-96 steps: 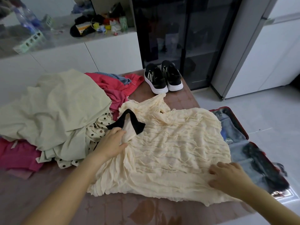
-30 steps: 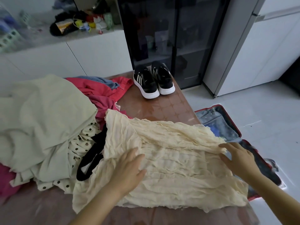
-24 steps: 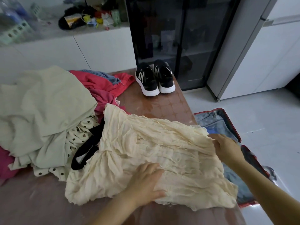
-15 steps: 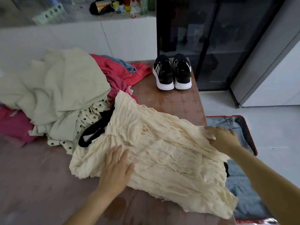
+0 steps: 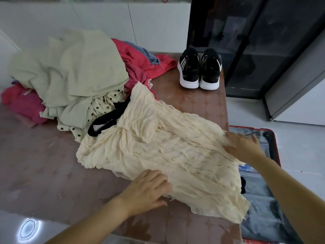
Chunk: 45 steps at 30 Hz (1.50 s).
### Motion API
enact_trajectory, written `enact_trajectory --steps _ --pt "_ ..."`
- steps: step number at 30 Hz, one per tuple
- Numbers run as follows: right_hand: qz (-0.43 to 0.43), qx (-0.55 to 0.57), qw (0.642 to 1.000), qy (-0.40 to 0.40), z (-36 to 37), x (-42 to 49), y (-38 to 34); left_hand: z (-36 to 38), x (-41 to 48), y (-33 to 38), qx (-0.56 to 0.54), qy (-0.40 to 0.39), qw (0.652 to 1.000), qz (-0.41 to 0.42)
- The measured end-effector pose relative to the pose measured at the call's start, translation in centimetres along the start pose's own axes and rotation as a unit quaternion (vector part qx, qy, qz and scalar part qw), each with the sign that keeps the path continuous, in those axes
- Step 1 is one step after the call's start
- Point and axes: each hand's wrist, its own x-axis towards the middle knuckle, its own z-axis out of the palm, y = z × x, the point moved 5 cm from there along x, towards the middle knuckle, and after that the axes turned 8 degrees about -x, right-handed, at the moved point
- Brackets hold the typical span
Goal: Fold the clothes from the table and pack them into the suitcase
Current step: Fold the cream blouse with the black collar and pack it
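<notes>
Head view: open suitcase (image 5: pixel 260 217) on the floor at 4 o'clock beside the tabletop (image 5: pixel 44 164) edge, a dark item (image 5: pixel 243 185) on its grey lining; cream garment (image 5: pixel 167 152) lies centre, one corner overhanging that edge; left hand (image 5: pixel 146 189) fingers clench its near hem; right hand (image 5: pixel 244 147) on its 3 o'clock side, grasp blurred, cannot tell; bare tabletop at 8 o'clock; clothes pile (image 5: pixel 70 73) at 10.
</notes>
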Motion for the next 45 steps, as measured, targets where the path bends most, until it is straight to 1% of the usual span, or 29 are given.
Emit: enact_trajectory --steps 3,6,8,11,13,17,19,20,22,25,26,27,28,30,31,33,35,36,38,39,40,41,42,43,44,45 --pt "0.03 0.035 0.998 0.03 -0.2 0.0 0.2 1.3 1.0 2.9 0.005 -0.022 0.998 0.058" --pt "0.034 0.164 0.986 0.015 -0.6 0.4 0.6 3.2 3.7 7.2 0.011 -0.042 0.992 0.122" --pt "0.024 0.212 0.977 -0.008 -0.5 0.4 1.2 4.8 6.0 9.9 0.039 -0.063 0.988 0.134" --pt "0.011 0.147 0.988 -0.05 1.0 0.6 2.0 6.3 8.8 11.8 0.032 -0.134 0.988 0.076" --pt "0.011 0.117 0.992 -0.037 1.0 0.7 2.1 6.2 9.9 11.8 0.028 -0.152 0.987 0.036" --pt "-0.025 -0.01 0.998 -0.051 0.0 0.7 1.8 5.2 10.7 11.7 0.036 -0.123 0.992 0.013" --pt "-0.047 -0.008 0.996 -0.073 -0.2 0.3 2.3 4.4 10.9 11.9 0.038 -0.112 0.993 0.024" --pt "-0.059 -0.01 0.995 -0.084 0.0 0.0 2.7 4.5 11.0 12.0 0.022 -0.122 0.992 0.017" --pt "-0.086 -0.035 0.989 -0.119 0.2 -0.7 3.2 4.8 11.1 12.3 -0.053 -0.162 0.985 0.014" --pt "-0.095 -0.049 0.975 -0.195 0.5 -1.7 3.7 4.8 9.2 13.7 -0.199 -0.227 0.953 0.014" --pt "-0.096 -0.022 0.973 -0.211 0.4 -1.6 3.7 4.8 8.4 14.1 -0.246 -0.234 0.94 0.019" --pt "-0.094 0.03 0.972 -0.213 -0.1 -1.6 3.4 4.6 7.6 14.2 -0.296 -0.231 0.927 0.011" --pt "-0.095 0.094 0.97 -0.204 -0.8 -1.4 3.0 4.2 7.0 13.8 -0.343 -0.211 0.915 -0.014" --pt "-0.115 0.212 0.952 -0.19 -2.9 -1.2 1.4 2.7 5.7 12.1 -0.427 -0.139 0.888 -0.096" --pt "-0.125 0.262 0.935 -0.201 -3.9 -1.3 0.2 1.9 5.0 10.8 -0.477 -0.093 0.862 -0.144" --pt "-0.115 0.333 0.91 -0.219 -5.5 -1.4 -2.2 0.7 3.3 8.5 -0.584 -0.011 0.778 -0.232" --pt "-0.041 0.389 0.898 -0.201 -6.5 -0.7 -4.2 0.3 1.2 5.7 -0.643 0.065 0.69 -0.327" --pt "0.002 0.418 0.888 -0.193 -6.6 -0.1 -5.2 0.6 0.0 3.9 -0.65 0.099 0.651 -0.38" --pt "0.064 0.487 0.849 -0.197 -6.7 0.5 -7.5 0.9 -2.3 0.8 -0.649 0.166 0.576 -0.469" --pt "0.078 0.528 0.821 -0.203 -6.7 0.7 -8.7 1.1 -3.2 -0.5 -0.644 0.192 0.546 -0.501" --pt "0.081 0.563 0.797 -0.204 -6.8 1.1 -9.7 1.2 -4.0 -1.6 -0.635 0.213 0.526 -0.524" --pt "0.078 0.583 0.784 -0.198 -6.9 1.3 -10.5 1.2 -4.5 -2.5 -0.626 0.235 0.517 -0.535" --pt "0.068 0.576 0.795 -0.179 -7.0 1.6 -10.9 1.1 -5.0 -3.2 -0.607 0.257 0.523 -0.541" --pt "0.048 0.551 0.82 -0.149 -7.1 1.8 -11.2 0.8 -5.3 -3.6 -0.579 0.277 0.543 -0.541" --pt "0.014 0.51 0.853 -0.108 -7.3 1.9 -11.3 0.3 -5.5 -3.6 -0.535 0.293 0.58 -0.539" --pt "-0.028 0.449 0.891 -0.06 -7.7 1.7 -11.3 -0.2 -5.7 -3.4 -0.475 0.303 0.631 -0.533"
